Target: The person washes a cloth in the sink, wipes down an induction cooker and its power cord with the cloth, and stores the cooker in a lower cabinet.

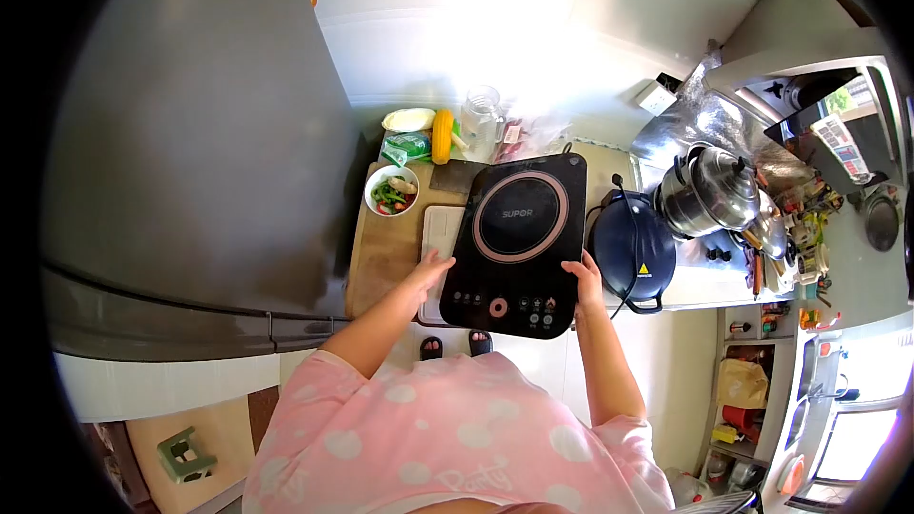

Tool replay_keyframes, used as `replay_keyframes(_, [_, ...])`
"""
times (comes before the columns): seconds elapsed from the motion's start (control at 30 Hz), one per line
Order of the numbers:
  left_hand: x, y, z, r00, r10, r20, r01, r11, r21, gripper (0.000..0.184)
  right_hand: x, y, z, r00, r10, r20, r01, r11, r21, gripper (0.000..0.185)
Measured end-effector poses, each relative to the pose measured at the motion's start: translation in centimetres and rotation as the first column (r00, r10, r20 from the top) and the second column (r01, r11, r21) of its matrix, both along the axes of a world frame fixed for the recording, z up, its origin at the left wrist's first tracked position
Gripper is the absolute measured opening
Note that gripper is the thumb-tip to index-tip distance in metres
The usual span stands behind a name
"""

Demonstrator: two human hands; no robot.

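Note:
A black SUPOR induction cooktop [517, 247] with a pinkish ring is held tilted over the counter, its control panel toward me. My left hand [433, 274] grips its left edge, and my right hand [585, 278] grips its lower right edge; the fingers are partly hidden beneath it. A pale flat board [437, 228] lies under its left side. To the left, a white bowl [391, 191] holds green and red cut vegetables. Behind are corn [442, 137], a green bag [407, 148] and a glass pitcher [482, 114]. The cleaver blade [455, 176] is partly covered.
A dark blue electric pan [633, 247] with a cord sits to the right, beside a steel pot [709, 190]. A grey refrigerator [209, 152] stands at the left. A wall socket [656, 98] is behind. Shelves [747, 390] are at the lower right.

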State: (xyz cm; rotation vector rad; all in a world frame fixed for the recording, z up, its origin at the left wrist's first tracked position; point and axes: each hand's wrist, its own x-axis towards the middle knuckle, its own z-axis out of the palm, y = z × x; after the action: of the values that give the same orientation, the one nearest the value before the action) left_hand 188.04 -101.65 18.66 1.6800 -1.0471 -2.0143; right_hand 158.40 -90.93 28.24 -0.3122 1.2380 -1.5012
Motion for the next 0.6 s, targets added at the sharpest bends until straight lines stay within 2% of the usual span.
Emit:
replay_keyframes(0.03, [0.3, -0.2, -0.9, 0.999, -0.023, 0.022, 0.024, 1.000, -0.013, 0.090, 0.1, 0.4, 0.1, 1.000, -0.008, 0.003, 0.008, 1.000, 0.001, 0.053])
replay_keyframes(0.13, [0.9, -0.7, -2.5, 0.995, -0.004, -0.096, 0.014, 0.994, 0.105, 0.081, 0.2, 1.8, 0.6, 1.000, -0.030, 0.000, 0.030, 1.000, 0.001, 0.052])
replay_keyframes(0.23, [1.0, -1.1, -2.6, 0.932, -0.057, -0.358, 0.131, 0.974, 0.186, 0.074, 0.2, 3.2, 1.2, 0.998, -0.039, 0.042, 0.039, 0.999, 0.020, 0.052])
replay_keyframes(0.27, [0.4, -0.8, -2.5, 0.955, -0.033, -0.295, 0.092, 0.977, 0.190, 0.069, 0.2, 3.6, 1.3, 0.995, -0.052, 0.081, 0.051, 0.999, 0.006, 0.052])
replay_keyframes(0.37, [0.7, -1.0, -2.2, 0.741, 0.046, -0.670, 0.281, 0.885, 0.371, 0.068, 0.6, 5.0, 1.9, 0.984, -0.079, 0.158, 0.084, 0.996, -0.024, 0.052])
replay_keyframes(0.4, [0.2, -0.4, -0.8, 0.717, 0.096, -0.691, 0.179, 0.932, 0.315, 0.065, 0.6, 5.2, 2.2, 0.984, -0.076, 0.160, 0.082, 0.996, -0.030, 0.052])
replay_keyframes(0.5, [0.0, -0.7, -0.2, 0.723, 0.062, -0.688, 0.261, 0.898, 0.354, 0.064, 1.0, 5.2, 2.3, 0.988, -0.058, 0.146, 0.068, 0.995, -0.070, 0.051])
replay_keyframes(0.53, [0.1, -0.3, 0.2, 0.803, 0.061, -0.592, 0.204, 0.907, 0.370, 0.060, 0.9, 5.4, 2.2, 0.989, -0.052, 0.138, 0.064, 0.995, -0.081, 0.050])
replay_keyframes(0.6, [0.8, 0.3, 1.5, 0.800, 0.011, -0.600, 0.253, 0.900, 0.355, 0.056, 0.8, 5.6, 2.0, 0.982, -0.036, 0.183, 0.050, 0.996, -0.069, 0.049])
